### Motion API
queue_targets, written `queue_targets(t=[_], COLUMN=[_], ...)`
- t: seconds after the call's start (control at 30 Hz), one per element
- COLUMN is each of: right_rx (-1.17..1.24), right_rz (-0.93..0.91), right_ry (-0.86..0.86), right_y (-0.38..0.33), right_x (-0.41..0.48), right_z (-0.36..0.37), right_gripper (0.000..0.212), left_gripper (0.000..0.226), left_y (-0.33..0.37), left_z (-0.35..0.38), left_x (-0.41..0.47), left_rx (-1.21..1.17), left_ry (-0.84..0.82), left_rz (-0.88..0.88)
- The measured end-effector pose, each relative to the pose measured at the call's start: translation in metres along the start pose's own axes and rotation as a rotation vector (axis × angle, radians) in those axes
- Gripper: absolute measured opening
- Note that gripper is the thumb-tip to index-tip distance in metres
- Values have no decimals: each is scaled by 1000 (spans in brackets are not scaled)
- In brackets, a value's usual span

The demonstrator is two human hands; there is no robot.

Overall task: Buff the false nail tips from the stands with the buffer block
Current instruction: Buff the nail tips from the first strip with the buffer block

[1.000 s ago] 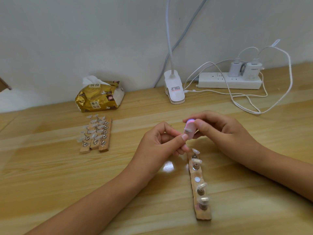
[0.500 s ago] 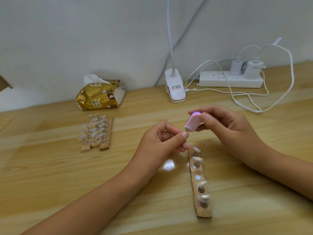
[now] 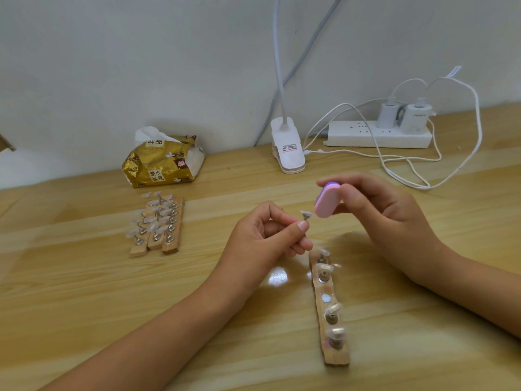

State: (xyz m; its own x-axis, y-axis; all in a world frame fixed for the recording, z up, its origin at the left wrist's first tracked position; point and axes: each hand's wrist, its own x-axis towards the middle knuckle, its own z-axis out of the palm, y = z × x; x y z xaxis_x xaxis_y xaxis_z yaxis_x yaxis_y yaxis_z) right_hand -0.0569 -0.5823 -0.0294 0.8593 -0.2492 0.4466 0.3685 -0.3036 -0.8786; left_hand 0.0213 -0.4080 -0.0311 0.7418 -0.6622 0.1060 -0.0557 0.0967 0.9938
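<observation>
**Tip pinched left, block poised right, stroke not yet landed**

Nail tip (image 3: 305, 214): clear, on a small stem, held up off the table (image 3: 84, 306) near frame centre. The left hand (image 3: 270, 235) pinches the stem between thumb and forefinger, other fingers curled under. Buffer block (image 3: 327, 200): pink with a purple layer, at 2 o'clock of the tip and just beside it. I see a thin gap, so no contact as far as I can tell. The right hand (image 3: 380, 218) pinches the block at its far end, thumb on the front face.

My read is that one tip is being buffed and the block is off it right now. To do it well I'd lay the block's flat face on the tip's curve and use short light strokes. I'd keep the left pinch firm so the tip can't twist, and roll the stem to reach the sides. Heavy pressure could pop the tip off.

Outward:
- Near stand (image 3: 337, 358) at 6 o'clock of the hands carries four tips. One bare magnet spot (image 3: 326, 298) mid-strip is likely this tip's home.
- Three more stands (image 3: 169, 248) lie side by side at 9 o'clock, loaded with tips.
- Tissue pack (image 3: 163, 162) is at 10 o'clock, lamp clip (image 3: 287, 150) at 12 and power strip (image 3: 377, 134) at 1.
</observation>
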Motion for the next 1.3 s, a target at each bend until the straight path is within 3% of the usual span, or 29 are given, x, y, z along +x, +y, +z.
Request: queue_targets(t=[0.1,0.33,0.6,0.73,0.93,1.13,1.3], right_rx=[-26,220,-87,-208,-256,-105,-103], right_rz=[36,0,-209,-201,-223,-124,-173], right_ry=[-59,46,-94,-103,-161,-114,-185], right_y=[1,0,4,7,10,9,7], right_x=[1,6,2,5,5,7,2], right_z=[1,-2,2,2,0,-1,0], right_gripper=[24,23,30,28,28,27,26], left_gripper=[11,15,16,19,22,14,11], left_y=[0,-1,-1,-1,-2,-1,0], left_z=[-1,-3,-3,-3,-2,-2,-2], left_x=[0,1,0,-2,-1,-1,-2], left_rx=[1,-21,-12,51,67,64,89], left_ry=[8,17,8,8,3,-2,1], left_rz=[8,2,8,21,32,32,38])
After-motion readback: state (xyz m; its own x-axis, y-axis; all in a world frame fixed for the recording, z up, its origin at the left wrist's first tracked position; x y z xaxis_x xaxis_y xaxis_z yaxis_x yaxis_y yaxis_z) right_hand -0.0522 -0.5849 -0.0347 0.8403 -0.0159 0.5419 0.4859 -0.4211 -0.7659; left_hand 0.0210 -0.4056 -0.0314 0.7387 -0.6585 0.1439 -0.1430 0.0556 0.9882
